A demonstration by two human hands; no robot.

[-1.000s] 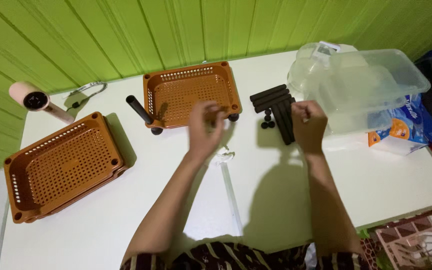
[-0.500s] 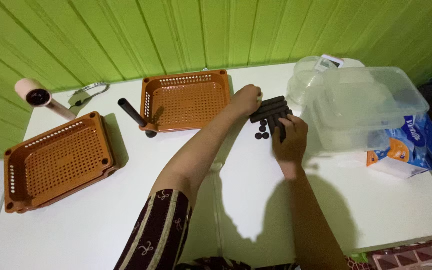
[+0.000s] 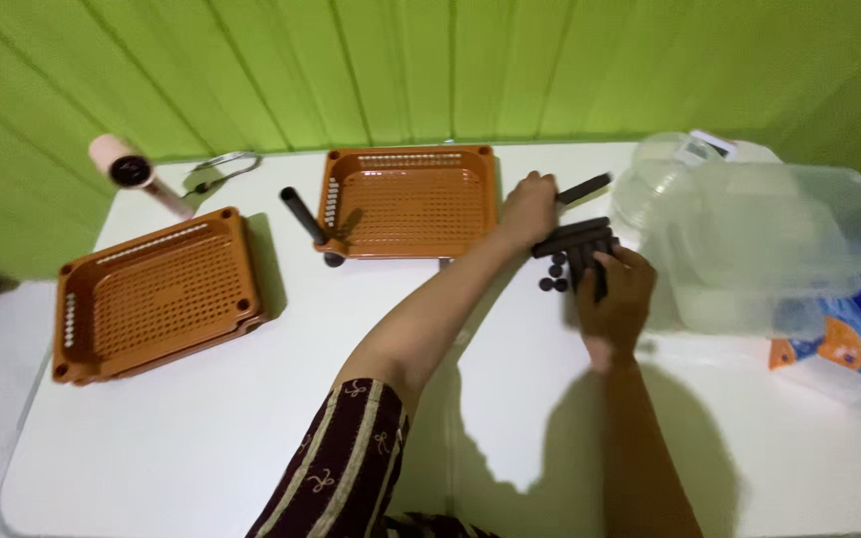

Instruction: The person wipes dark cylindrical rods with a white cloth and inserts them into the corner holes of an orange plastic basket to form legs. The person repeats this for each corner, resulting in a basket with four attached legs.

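the left hand (image 3: 528, 207) has its grip clamped on a short black plastic rod (image 3: 584, 187), lifted just above the pile of black rods and caps (image 3: 572, 247) on the white counter (image 3: 201, 418). the right hand (image 3: 614, 299) rests on that pile, fingers curled around a piece, beside the orange perforated plastic tray (image 3: 409, 202).

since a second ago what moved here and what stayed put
The left hand went from mid-table out to the black tubes and now holds one black tube up. The right hand dropped onto the pile. Both orange baskets and the clear bin stayed put.
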